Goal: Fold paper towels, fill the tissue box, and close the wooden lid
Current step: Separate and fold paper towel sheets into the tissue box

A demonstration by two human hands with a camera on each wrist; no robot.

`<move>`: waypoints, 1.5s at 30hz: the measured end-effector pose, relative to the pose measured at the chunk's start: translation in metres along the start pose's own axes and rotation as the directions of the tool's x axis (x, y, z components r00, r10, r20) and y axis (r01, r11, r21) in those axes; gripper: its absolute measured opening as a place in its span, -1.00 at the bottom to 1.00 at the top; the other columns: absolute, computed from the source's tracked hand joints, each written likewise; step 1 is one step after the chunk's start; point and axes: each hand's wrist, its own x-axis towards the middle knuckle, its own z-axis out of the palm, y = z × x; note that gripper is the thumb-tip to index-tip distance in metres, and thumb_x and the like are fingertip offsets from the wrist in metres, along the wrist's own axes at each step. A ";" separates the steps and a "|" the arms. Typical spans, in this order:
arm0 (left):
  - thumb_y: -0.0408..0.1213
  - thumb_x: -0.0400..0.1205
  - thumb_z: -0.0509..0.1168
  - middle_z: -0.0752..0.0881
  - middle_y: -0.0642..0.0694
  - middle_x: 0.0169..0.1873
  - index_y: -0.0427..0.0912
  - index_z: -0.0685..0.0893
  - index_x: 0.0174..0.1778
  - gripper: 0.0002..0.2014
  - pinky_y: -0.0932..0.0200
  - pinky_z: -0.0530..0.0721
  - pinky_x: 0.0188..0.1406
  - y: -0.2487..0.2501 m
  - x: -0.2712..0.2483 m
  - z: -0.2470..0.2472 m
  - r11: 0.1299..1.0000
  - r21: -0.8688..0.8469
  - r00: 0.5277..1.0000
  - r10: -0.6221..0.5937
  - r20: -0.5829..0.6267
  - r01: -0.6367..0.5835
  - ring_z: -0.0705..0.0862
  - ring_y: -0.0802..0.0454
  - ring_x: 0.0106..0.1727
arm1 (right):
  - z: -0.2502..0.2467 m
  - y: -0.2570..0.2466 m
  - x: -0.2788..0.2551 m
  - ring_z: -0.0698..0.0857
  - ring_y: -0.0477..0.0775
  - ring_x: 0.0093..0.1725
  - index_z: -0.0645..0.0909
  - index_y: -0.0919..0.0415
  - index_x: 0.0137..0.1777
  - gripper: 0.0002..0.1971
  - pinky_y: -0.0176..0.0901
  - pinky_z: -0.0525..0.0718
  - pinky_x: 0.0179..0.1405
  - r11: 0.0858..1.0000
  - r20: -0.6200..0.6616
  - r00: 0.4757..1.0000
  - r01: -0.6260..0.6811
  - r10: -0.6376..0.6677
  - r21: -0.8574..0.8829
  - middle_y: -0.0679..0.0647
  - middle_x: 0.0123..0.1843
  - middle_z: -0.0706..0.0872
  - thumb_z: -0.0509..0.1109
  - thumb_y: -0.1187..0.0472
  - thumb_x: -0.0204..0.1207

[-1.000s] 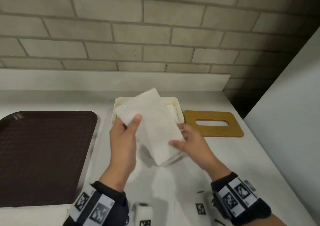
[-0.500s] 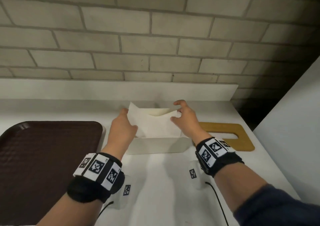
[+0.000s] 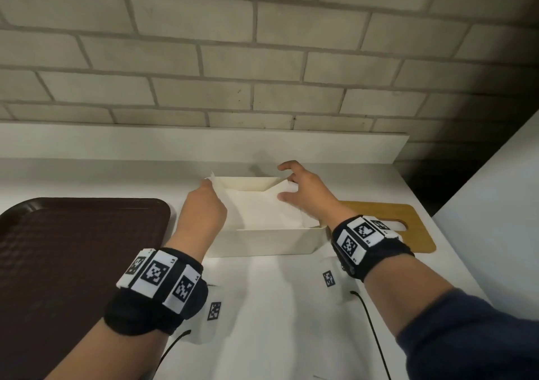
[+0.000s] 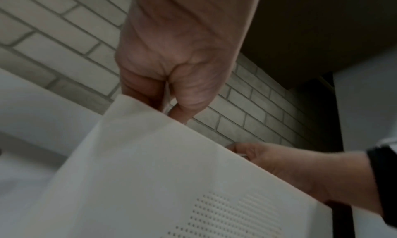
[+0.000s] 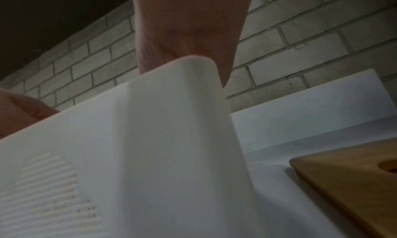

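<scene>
A cream tissue box [image 3: 262, 242] stands open on the white counter. A folded white paper towel [image 3: 262, 210] lies sloped inside it, its ends riding above the rim. My left hand [image 3: 208, 182] pinches the towel's left corner; in the left wrist view the thin sheet runs between thumb and fingers [image 4: 166, 95] above the box wall [image 4: 150, 173]. My right hand [image 3: 288, 187] pinches the towel's right corner, index finger lifted. The wooden lid [image 3: 408, 228] with its slot lies flat just right of the box, also seen in the right wrist view [image 5: 354, 182].
A dark brown tray [image 3: 73, 263] lies to the left of the box. A low white ledge [image 3: 204, 146] and a brick wall run behind it. A white panel [image 3: 495, 204] closes off the right side. Cables trail from both wristbands over the near counter.
Both hands carried the folded towel from in front of the box up and over it, then lowered it inside. Since half a second ago it has sunk a little deeper.
</scene>
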 end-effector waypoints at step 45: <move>-0.65 0.56 0.09 0.66 -0.32 0.10 -0.40 0.42 0.30 -0.63 0.12 0.47 -0.24 0.003 0.011 0.005 0.915 0.381 0.990 0.138 0.022 -0.136 0.70 -0.28 0.06 | 0.006 -0.018 -0.018 0.55 0.04 -0.38 -0.22 0.23 0.66 -0.12 -0.22 0.49 -0.51 0.848 -0.025 0.975 -0.203 0.219 -0.489 0.08 -0.30 0.51 0.23 0.51 0.45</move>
